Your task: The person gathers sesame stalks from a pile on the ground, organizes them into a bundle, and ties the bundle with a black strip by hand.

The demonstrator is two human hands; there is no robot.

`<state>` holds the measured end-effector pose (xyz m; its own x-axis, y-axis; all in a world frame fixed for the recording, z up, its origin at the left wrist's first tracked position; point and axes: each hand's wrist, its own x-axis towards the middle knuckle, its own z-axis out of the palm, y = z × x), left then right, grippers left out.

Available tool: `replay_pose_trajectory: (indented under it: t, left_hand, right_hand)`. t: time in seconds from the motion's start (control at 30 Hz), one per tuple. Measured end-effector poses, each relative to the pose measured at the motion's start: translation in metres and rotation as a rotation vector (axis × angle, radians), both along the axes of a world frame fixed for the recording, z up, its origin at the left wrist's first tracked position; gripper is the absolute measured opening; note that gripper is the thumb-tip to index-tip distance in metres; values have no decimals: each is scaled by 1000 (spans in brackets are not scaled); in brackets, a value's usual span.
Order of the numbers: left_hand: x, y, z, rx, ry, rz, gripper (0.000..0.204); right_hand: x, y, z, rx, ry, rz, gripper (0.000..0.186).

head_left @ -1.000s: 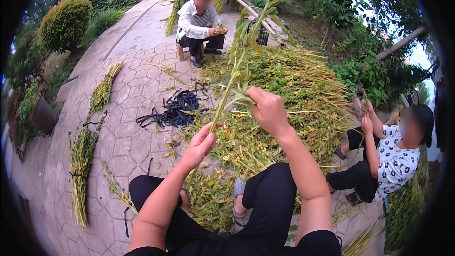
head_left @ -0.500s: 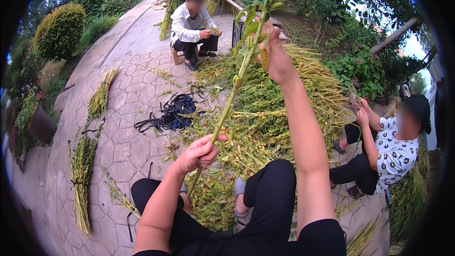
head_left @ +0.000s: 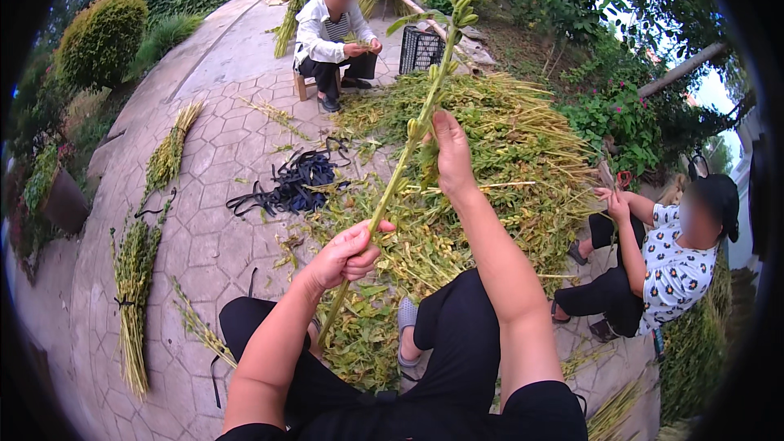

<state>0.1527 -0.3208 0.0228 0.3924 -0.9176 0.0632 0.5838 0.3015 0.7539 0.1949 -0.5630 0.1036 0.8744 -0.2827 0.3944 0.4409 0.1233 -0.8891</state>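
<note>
A long green sesame stalk (head_left: 398, 173) with pods along its upper part slants up and away in front of me. My left hand (head_left: 346, 256) is closed round its lower stem, the stem's end pointing down between my knees. Farther up, my right hand (head_left: 454, 155) is at the middle of the stalk, thumb raised beside the stem and fingers curled about some green leaves; its fingers are partly hidden. Beneath both hands spreads a heap of cut stalks and loose leaves (head_left: 490, 147).
A tangle of dark straps (head_left: 302, 180) lies left of the heap. Tied bundles (head_left: 140, 310) rest on the paving at left. One person (head_left: 335, 41) sits ahead near a black crate (head_left: 420, 51); another (head_left: 674, 253) sits at right, hands raised.
My right hand has come down the stalk from near its top to its middle, and leaves that hung on the upper stem are fewer. My left hand keeps its hold.
</note>
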Motion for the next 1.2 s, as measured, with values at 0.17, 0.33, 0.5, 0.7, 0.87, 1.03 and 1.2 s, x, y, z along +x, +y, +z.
replay_pose_trajectory:
  t: [0.17,0.33,0.5,0.7,0.87,1.03,1.2]
  left_hand:
    - [-2,-3,2,220,-247,95,44]
    - [-8,-10,-8,317,-447,149,44]
    - [-14,-15,-5,344,-444,122,40]
    - [-5,-16,-29,382,-569,338,29]
    - [-8,-15,-41,619,-868,490,28]
    - [-11,-16,-42,709,-952,537,28]
    - [-14,-24,-35,689,-1101,678,27]
  right_hand:
    - [-17,8,-30,-463,131,51,32]
    - [-30,-8,-46,-786,365,163,36]
    - [-34,-33,-60,-842,432,213,36]
    - [-36,-91,-33,-131,445,-375,48]
    - [-75,-135,4,513,-66,-47,66]
    - [-92,-112,-5,83,298,-383,55]
    - [-95,-114,-29,-348,309,-458,53]
